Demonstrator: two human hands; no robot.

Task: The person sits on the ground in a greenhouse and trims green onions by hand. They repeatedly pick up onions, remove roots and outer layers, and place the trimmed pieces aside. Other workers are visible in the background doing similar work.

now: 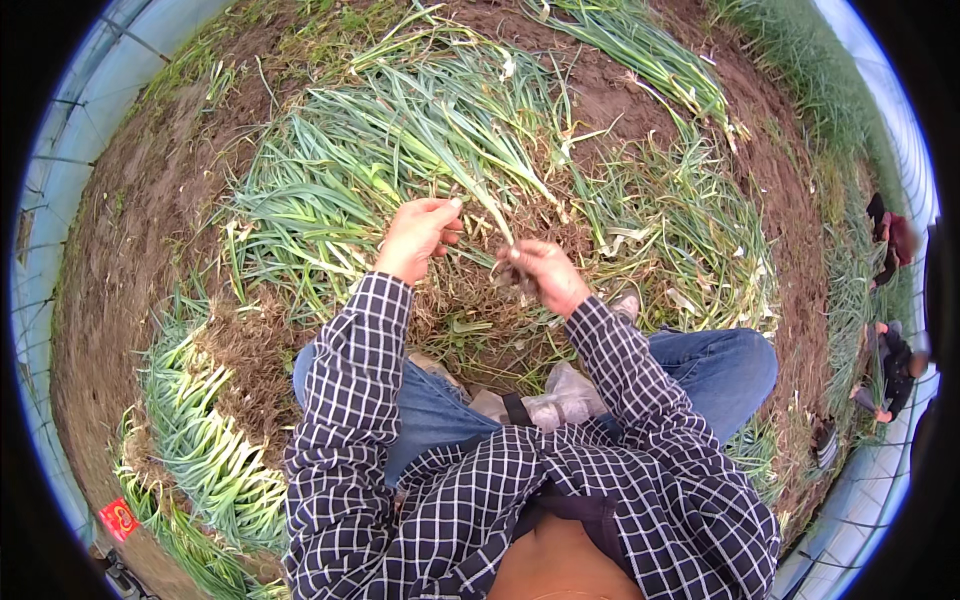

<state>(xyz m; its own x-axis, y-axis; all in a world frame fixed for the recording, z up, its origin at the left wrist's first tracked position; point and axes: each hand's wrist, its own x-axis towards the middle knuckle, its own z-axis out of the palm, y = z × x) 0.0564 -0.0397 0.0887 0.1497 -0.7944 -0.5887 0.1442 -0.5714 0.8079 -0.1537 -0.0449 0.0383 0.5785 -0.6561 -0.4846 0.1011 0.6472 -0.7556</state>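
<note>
My right hand (546, 276) grips a green onion stalk (491, 204) at its root end, where soil-covered roots hang below the fingers. The white stem slants up and left, and its green leaves reach over a heap of onions (435, 127). To the left of that stalk is my left hand (421, 238), fingers curled and the thumb near the forefinger. Whether something thin sits between them cannot be seen. Beneath both hands lie dry roots and peeled-off leaves (457, 315).
Stacked onions (225, 442) with white stems and matted roots (251, 367) lie at lower left. Discarded leaves (675, 225) cover the ground at right. A red packet (118, 519) is at far left. Two people (896, 367) work along the right edge, inside a plastic-covered greenhouse (892, 97).
</note>
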